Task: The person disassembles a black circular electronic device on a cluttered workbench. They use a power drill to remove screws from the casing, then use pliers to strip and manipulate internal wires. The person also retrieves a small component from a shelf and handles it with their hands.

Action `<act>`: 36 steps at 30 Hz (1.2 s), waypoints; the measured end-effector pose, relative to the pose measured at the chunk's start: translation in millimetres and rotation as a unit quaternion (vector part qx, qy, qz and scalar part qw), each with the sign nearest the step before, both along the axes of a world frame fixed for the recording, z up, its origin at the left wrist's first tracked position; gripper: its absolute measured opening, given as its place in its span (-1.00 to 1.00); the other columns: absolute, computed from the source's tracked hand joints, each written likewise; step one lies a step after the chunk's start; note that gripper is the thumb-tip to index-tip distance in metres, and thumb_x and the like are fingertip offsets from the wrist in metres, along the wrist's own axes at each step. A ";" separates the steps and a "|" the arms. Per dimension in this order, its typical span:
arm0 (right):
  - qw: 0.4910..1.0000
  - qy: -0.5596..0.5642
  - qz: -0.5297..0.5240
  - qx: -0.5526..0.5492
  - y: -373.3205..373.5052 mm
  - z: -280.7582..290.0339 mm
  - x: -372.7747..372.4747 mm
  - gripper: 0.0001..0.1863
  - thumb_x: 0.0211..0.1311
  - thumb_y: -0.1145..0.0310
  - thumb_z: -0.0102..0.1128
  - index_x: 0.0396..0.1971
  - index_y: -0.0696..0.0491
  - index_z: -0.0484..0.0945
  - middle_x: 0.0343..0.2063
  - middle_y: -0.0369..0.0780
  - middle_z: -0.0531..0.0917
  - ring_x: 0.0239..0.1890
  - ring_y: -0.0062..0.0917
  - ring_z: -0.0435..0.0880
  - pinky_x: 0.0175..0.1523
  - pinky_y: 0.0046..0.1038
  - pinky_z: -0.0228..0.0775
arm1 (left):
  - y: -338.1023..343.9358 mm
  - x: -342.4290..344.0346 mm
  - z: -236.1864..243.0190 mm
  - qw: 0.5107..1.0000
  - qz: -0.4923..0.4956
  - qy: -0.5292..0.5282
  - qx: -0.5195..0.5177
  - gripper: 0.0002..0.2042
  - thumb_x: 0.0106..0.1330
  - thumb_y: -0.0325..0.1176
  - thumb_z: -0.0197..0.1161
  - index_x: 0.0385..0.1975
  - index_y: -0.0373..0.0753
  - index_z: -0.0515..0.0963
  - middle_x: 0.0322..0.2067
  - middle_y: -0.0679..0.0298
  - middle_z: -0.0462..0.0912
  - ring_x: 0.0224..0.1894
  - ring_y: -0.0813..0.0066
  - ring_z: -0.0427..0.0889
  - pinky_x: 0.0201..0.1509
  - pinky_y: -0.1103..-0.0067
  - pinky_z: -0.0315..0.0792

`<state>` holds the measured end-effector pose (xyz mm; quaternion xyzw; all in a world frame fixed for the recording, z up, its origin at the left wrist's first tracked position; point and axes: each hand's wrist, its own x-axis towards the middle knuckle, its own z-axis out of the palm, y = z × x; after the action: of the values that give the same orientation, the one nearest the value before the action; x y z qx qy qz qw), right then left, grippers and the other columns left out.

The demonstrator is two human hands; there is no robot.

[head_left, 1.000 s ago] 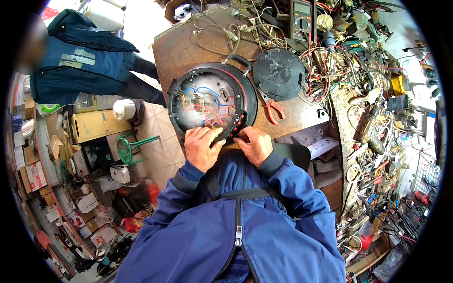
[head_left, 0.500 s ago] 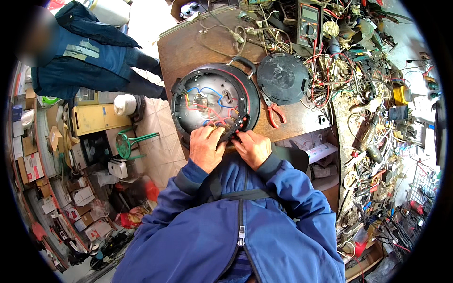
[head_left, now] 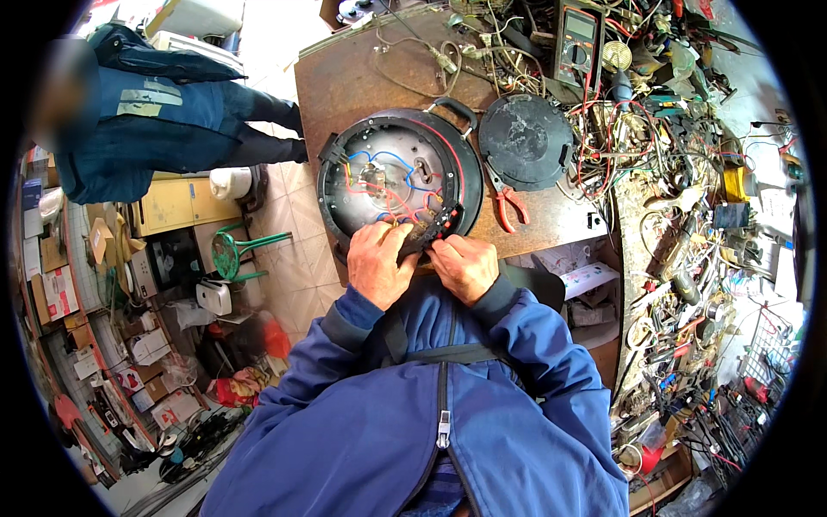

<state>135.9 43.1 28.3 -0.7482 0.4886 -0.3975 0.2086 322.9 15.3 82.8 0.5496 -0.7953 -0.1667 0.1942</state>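
Observation:
On the table an electric pan (head_left: 475,177) lies upside down with its round base opened, baring a shiny metal underside (head_left: 362,202) with blue and red wires. At its near right rim sits a black control panel (head_left: 450,221) with a circuit board (head_left: 422,231). My left hand (head_left: 379,263) is closed at the panel's left end, fingertips by the wires. My right hand (head_left: 465,265) pinches the panel's near right edge; its fingertips are partly hidden. To the right lie a round black cover (head_left: 525,142) and red-handled pliers (head_left: 510,207).
A multimeter (head_left: 575,52) stands at the far right beside tangled wires and a long heap of tools and parts (head_left: 680,284). A cable (head_left: 431,56) lies behind the pan. Another person (head_left: 164,112) stands at the far left, near a green stool (head_left: 228,257).
The whole view has shifted a little, and the pan and table sit slightly further right in it. Both hands keep nearly the same place at the panel. The other person's pose has changed slightly.

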 end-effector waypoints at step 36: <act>0.880 0.064 -0.376 0.282 62.6 -47.0 -219.3 -0.83 0.26 0.39 0.23 -0.23 0.10 0.72 -0.28 -0.03 0.75 -0.22 -0.06 0.75 -0.08 -0.17 0.61 | 4.8 12.7 -18.4 0.993 -0.084 -0.067 -0.042 -0.60 0.08 -0.29 0.52 -0.07 -0.24 0.68 -0.23 0.12 0.57 -0.09 0.01 0.57 0.06 0.16 0.40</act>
<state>-83.5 105.7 -18.6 -0.4415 0.8370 -0.2426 0.2139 335.6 20.0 64.4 0.4825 -0.8560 -0.1115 0.1484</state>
